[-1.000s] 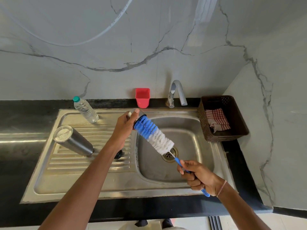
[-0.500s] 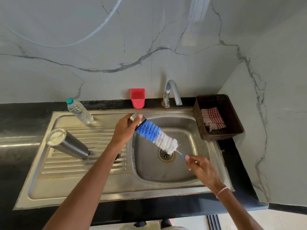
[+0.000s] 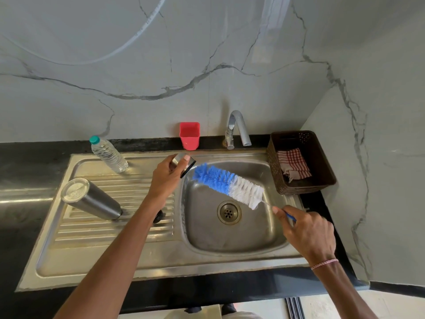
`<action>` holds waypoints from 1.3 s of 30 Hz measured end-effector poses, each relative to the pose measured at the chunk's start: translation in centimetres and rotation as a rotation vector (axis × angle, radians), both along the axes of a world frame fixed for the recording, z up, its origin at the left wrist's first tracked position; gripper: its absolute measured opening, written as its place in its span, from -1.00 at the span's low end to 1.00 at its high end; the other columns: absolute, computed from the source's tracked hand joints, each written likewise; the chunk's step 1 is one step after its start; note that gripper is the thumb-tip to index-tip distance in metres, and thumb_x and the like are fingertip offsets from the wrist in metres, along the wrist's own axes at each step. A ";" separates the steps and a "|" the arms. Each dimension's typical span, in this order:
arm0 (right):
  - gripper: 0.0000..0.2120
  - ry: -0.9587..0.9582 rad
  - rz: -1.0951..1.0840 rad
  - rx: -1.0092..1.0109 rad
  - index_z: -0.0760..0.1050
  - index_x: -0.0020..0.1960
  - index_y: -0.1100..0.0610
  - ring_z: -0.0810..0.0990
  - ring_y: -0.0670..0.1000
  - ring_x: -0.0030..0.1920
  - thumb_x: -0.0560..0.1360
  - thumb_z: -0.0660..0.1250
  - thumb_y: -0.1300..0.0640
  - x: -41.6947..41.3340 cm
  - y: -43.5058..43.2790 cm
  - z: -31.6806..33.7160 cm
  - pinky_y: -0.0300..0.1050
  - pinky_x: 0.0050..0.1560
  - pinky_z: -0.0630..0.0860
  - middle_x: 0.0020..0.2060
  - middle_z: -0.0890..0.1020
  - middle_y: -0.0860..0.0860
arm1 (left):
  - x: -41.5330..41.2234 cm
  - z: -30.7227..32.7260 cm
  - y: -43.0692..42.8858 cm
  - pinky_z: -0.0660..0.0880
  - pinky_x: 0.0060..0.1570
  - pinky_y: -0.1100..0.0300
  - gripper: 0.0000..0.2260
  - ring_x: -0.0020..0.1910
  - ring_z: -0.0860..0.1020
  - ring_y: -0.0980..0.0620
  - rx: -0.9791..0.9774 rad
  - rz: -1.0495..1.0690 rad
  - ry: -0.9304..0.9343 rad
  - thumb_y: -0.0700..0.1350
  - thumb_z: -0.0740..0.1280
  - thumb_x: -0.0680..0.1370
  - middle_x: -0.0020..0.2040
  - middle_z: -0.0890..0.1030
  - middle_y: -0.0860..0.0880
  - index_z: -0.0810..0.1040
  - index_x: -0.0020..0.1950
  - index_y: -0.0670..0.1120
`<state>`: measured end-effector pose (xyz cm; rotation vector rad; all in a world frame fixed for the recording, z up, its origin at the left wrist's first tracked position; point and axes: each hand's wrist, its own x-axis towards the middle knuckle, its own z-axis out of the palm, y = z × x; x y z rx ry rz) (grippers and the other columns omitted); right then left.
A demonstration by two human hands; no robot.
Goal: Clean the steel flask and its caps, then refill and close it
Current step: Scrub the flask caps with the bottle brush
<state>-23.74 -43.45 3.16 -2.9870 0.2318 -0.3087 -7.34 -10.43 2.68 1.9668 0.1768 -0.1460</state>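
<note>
Marble wall [image 3: 207, 65], steel sink [image 3: 161, 261], left fingers [image 3: 185, 158] curled round cap [image 3: 177, 159], right fingers [image 3: 282, 214] gripping brush [image 3: 227, 183]

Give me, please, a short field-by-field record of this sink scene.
Left hand: holds the round steel cap
Right hand: grips the blue-and-white bottle brush by its handle, bristle tip at the cap's mouth
Cylindrical steel flask: on the ribbed drainboard, base towards camera
Small black cap: on drainboard, partly behind left forearm
Clear plastic water bottle: behind flask, teal lid on
</note>
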 end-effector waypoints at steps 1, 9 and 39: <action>-0.68 -0.006 -0.012 0.012 0.62 -0.22 -0.05 0.28 0.03 -0.61 0.53 0.35 -0.26 0.0 0.0 0.0 -0.25 -0.49 0.20 -0.61 0.26 -0.12 | 0.0 0.1 -0.1 0.63 0.09 -0.22 -0.48 -0.01 0.65 -0.20 0.000 -0.005 -0.003 0.48 0.31 0.46 -0.07 0.64 -0.21 0.62 0.10 0.08; -0.61 0.000 -0.145 0.082 0.57 -0.20 -0.02 0.29 0.05 -0.59 0.57 0.26 -0.30 0.1 1.2 -0.8 -0.27 -0.48 0.13 -0.59 0.34 -0.09 | -0.6 1.9 -1.9 0.66 0.06 0.06 -0.54 -0.07 0.69 0.17 0.079 -0.179 -0.156 0.20 0.52 0.49 -0.01 0.69 0.12 0.56 0.32 0.08; -0.48 0.111 -0.247 0.337 0.45 -0.28 0.01 0.45 -0.01 -0.56 0.58 0.13 -0.38 -0.9 6.3 -4.9 -0.20 -0.51 0.39 -0.58 0.43 -0.07 | -4.7 -4.6 0.2 0.53 -0.06 0.32 -0.41 -0.02 0.64 0.11 0.209 -0.164 -0.108 -0.05 0.68 0.33 0.03 0.64 0.09 0.50 0.26 -0.01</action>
